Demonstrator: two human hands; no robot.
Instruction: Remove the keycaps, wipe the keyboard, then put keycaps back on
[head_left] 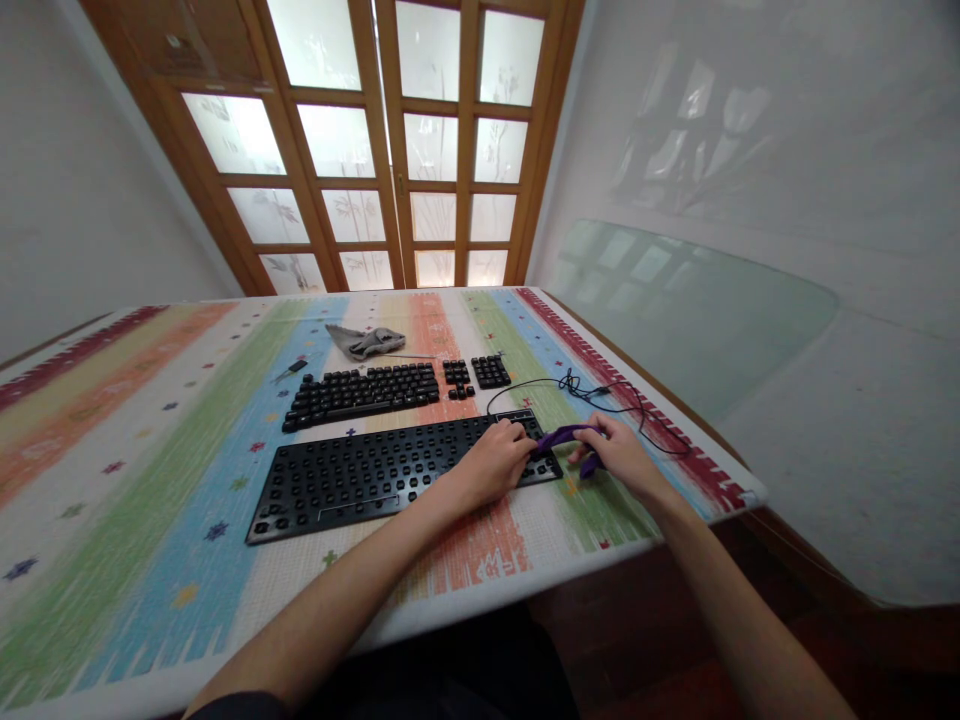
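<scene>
A black keyboard with its keycaps off (360, 475) lies flat on the striped tablecloth in front of me. Over its right end, my left hand (499, 458) is closed on one end of a purple cloth (559, 437), its fingertips at the keyboard's surface. My right hand (619, 455) grips the other part of the same cloth, just beyond the keyboard's right edge. Between the two hands the cloth is stretched in a narrow strip, and a loose end hangs below the right hand. Part of the keyboard's right side is hidden behind my left hand.
Behind the keyboard, loose black keycaps (367, 388) stand in keyboard order, with a number-pad group (491, 371) on the right. A grey cloth (365, 341) and a small dark tool (296, 367) lie farther back. The black cable (600, 390) coils toward the table's right edge.
</scene>
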